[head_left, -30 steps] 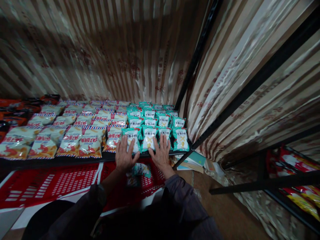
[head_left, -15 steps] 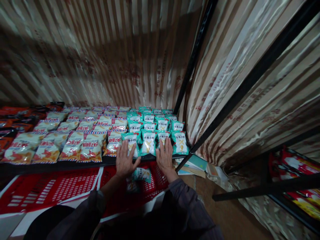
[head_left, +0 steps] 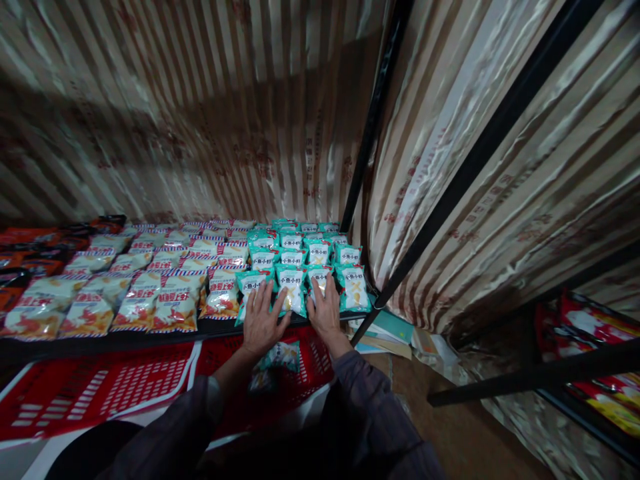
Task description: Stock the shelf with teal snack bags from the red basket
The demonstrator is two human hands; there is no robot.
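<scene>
Teal-and-white snack bags stand in rows at the right end of a black shelf (head_left: 220, 327). My left hand (head_left: 262, 321) lies open, fingers spread, over the lower right of the leftmost front teal bag (head_left: 251, 283). Its thumb reaches the lower left of the neighbouring teal bag (head_left: 291, 288). With fingers loosely apart, my right hand (head_left: 326, 317) rests on the lower front of another teal bag (head_left: 319, 274). The teal bag (head_left: 354, 287) at the right end is just beside that hand. Neither hand is wrapped around a bag.
Cream snack bags (head_left: 176, 301) fill the shelf leftward, with orange-and-black packets (head_left: 30, 237) beyond. Below, a red basket (head_left: 311, 380) holds a few teal bags. Black posts (head_left: 425, 243) rise at right before striped curtains (head_left: 300, 120). Red packets (head_left: 595, 333) lie far right.
My left hand has shifted slightly right across the front bags, its thumb now at the neighbouring bag. My right hand stays on the same bag. The view has turned slightly.
</scene>
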